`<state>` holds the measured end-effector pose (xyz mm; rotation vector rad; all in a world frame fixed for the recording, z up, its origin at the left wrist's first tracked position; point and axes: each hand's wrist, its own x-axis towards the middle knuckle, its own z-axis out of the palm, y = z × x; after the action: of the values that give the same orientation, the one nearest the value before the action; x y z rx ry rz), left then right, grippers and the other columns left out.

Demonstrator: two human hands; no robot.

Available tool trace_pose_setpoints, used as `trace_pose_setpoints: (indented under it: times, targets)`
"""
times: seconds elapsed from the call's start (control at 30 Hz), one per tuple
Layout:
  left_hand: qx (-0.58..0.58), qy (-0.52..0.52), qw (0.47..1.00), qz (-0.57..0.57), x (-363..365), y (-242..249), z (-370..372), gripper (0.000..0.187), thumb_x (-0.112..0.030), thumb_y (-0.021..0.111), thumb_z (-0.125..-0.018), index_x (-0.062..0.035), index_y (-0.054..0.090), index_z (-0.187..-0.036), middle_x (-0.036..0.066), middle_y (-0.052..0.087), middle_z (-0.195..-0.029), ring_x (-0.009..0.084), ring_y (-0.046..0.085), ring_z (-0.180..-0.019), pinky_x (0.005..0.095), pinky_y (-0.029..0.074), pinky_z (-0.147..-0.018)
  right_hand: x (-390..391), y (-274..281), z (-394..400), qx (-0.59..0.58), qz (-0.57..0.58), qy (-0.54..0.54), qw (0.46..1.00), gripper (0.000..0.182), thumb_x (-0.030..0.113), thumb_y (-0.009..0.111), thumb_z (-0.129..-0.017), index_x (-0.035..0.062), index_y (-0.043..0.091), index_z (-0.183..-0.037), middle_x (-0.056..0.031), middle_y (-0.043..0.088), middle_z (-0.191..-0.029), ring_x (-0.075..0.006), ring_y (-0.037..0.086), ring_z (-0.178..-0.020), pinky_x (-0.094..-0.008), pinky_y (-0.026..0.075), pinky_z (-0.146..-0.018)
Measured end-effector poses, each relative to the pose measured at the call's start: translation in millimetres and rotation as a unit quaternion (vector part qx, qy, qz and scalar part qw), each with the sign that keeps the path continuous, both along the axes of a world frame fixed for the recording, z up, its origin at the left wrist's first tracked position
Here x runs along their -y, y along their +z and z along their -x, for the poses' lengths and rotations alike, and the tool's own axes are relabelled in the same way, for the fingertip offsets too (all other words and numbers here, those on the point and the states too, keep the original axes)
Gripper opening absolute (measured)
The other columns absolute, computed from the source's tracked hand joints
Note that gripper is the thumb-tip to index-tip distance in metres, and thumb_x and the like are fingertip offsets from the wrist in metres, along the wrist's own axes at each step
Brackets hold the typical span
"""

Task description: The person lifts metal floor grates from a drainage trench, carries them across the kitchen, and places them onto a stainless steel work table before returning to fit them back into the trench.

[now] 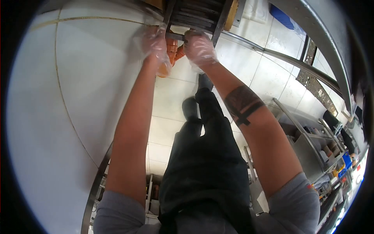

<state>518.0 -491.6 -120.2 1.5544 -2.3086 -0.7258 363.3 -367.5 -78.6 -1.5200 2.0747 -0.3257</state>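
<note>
Your gloved right hand (200, 47) is clamped over the front crossbar (175, 36) of a dark slatted rack (196, 17), towards the rack's near right corner. Your gloved left hand (155, 43) is at the near left corner; its fingertips are hidden, so I can't tell how firmly they close there. The rack lies just ahead of both your hands, its near edge towards you. Its side rails (223, 23) point away from you, leaning slightly right, and its slats run crosswise between them. The far end is cut off, so you can't judge its full long axis. Below the crossbar, between your hands, an orange branched pipe (172, 48) shows above the tiled floor (171, 101).
</note>
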Motion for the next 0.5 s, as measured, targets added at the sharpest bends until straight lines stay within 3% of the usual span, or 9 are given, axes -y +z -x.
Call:
trace_pose_setpoints:
  times: [0.03, 0.07, 0.1, 0.13, 0.17, 0.2, 0.27, 0.4, 0.5]
  targets:
    - [-0.088, 0.123, 0.965, -0.215, -15.9, 12.9, 1.1, 0.045, -0.044, 0.055, -0.102, -0.0014, 0.064, -0.113, 0.018, 0.068, -0.111, 0.0344, 0.065, -0.107, 0.0428, 0.052, -0.092, -5.2, 0.1, 6.3, 0.001, 0.002, 0.000, 1.000, 0.023, 0.021, 0.061, -0.087, 0.0083, 0.072, -0.101, -0.0160, 0.074, -0.104, -0.0331, 0.069, -0.105, -0.0431, 0.051, -0.096]
    - [-0.172, 0.238, 0.861, -0.414, -28.4, 22.8, 5.1, 0.040, -0.038, 0.056, -0.104, -0.0027, 0.061, -0.123, 0.016, 0.064, -0.124, 0.0300, 0.063, -0.116, 0.0407, 0.053, -0.097, -14.1, 1.6, 12.7, -0.013, 0.153, 0.011, 0.988, 0.026, 0.023, 0.064, -0.086, 0.0059, 0.070, -0.104, -0.0172, 0.073, -0.108, -0.0337, 0.067, -0.108, -0.0442, 0.049, -0.097]
    - [-0.173, 0.240, 0.861, -0.414, -37.5, 28.0, 10.7, 0.040, -0.038, 0.056, -0.104, -0.0027, 0.061, -0.123, 0.016, 0.064, -0.124, 0.0300, 0.063, -0.116, 0.0407, 0.053, -0.097, -25.1, 4.6, 17.7, -0.027, 0.299, 0.023, 0.954, 0.030, 0.024, 0.067, -0.086, 0.0035, 0.068, -0.108, -0.0184, 0.071, -0.112, -0.0343, 0.065, -0.111, -0.0453, 0.047, -0.099]
    - [-0.311, 0.304, 0.751, -0.497, -47.2, 31.8, 16.6, 0.044, -0.039, 0.054, -0.106, -0.0016, 0.055, -0.130, 0.017, 0.057, -0.134, 0.0311, 0.058, -0.124, 0.0438, 0.050, -0.103, -36.4, 16.8, 20.5, -0.026, 0.296, 0.024, 0.954, 0.030, 0.024, 0.067, -0.086, 0.0035, 0.068, -0.108, -0.0184, 0.071, -0.112, -0.0343, 0.065, -0.111, -0.0453, 0.047, -0.099]
    - [-0.436, 0.355, 0.610, -0.558, -53.3, 35.0, 25.0, 0.049, -0.040, 0.052, -0.107, -0.0005, 0.048, -0.136, 0.018, 0.050, -0.145, 0.0322, 0.052, -0.132, 0.0470, 0.047, -0.110, -47.3, 29.9, 23.5, -0.015, 0.245, -0.114, 0.963, 0.036, 0.026, 0.070, -0.086, 0.0007, 0.066, -0.111, -0.0200, 0.070, -0.116, -0.0357, 0.063, -0.115, -0.0457, 0.047, -0.100]
    - [-0.437, 0.355, 0.609, -0.558, -53.9, 37.4, 35.9, 0.049, -0.040, 0.052, -0.107, -0.0005, 0.048, -0.136, 0.018, 0.050, -0.145, 0.0322, 0.052, -0.132, 0.0470, 0.047, -0.110, -51.3, 38.1, 28.1, -0.003, 0.190, -0.249, 0.950, 0.042, 0.028, 0.072, -0.087, -0.0021, 0.065, -0.114, -0.0215, 0.068, -0.119, -0.0371, 0.061, -0.118, -0.0461, 0.047, -0.101]
    - [-0.610, 0.240, 0.475, -0.587, -51.9, 42.7, 57.2, 0.050, -0.035, 0.049, -0.108, 0.0004, 0.041, -0.142, 0.020, 0.046, -0.148, 0.0358, 0.047, -0.136, 0.0512, 0.042, -0.117, -47.3, 19.8, 44.2, 0.033, 0.106, -0.385, 0.916, 0.050, 0.037, 0.071, -0.089, -0.0031, 0.064, -0.118, -0.0241, 0.067, -0.121, -0.0405, 0.059, -0.121, -0.0471, 0.045, -0.103]
    - [-0.563, 0.344, 0.525, -0.537, -50.5, 46.8, 88.5, 0.047, -0.031, 0.048, -0.108, 0.0007, 0.041, -0.143, 0.020, 0.049, -0.145, 0.0351, 0.050, -0.134, 0.0513, 0.046, -0.113, -21.6, -32.9, 79.6, 0.245, 0.085, -0.367, 0.894, 0.057, 0.043, 0.067, -0.092, -0.0006, 0.062, -0.128, -0.0276, 0.068, -0.120, -0.0437, 0.061, -0.120, -0.0456, 0.046, -0.104]
    - [-0.557, 0.337, 0.548, -0.525, -51.9, 46.2, 95.0, 0.046, -0.030, 0.050, -0.108, -0.0018, 0.043, -0.143, 0.018, 0.053, -0.142, 0.0354, 0.054, -0.129, 0.0490, 0.049, -0.110, -1.0, -15.1, 85.2, 0.136, 0.039, -0.372, 0.918, 0.058, 0.045, 0.067, -0.091, -0.0020, 0.066, -0.124, -0.0292, 0.069, -0.116, -0.0427, 0.065, -0.115, -0.0446, 0.049, -0.101]
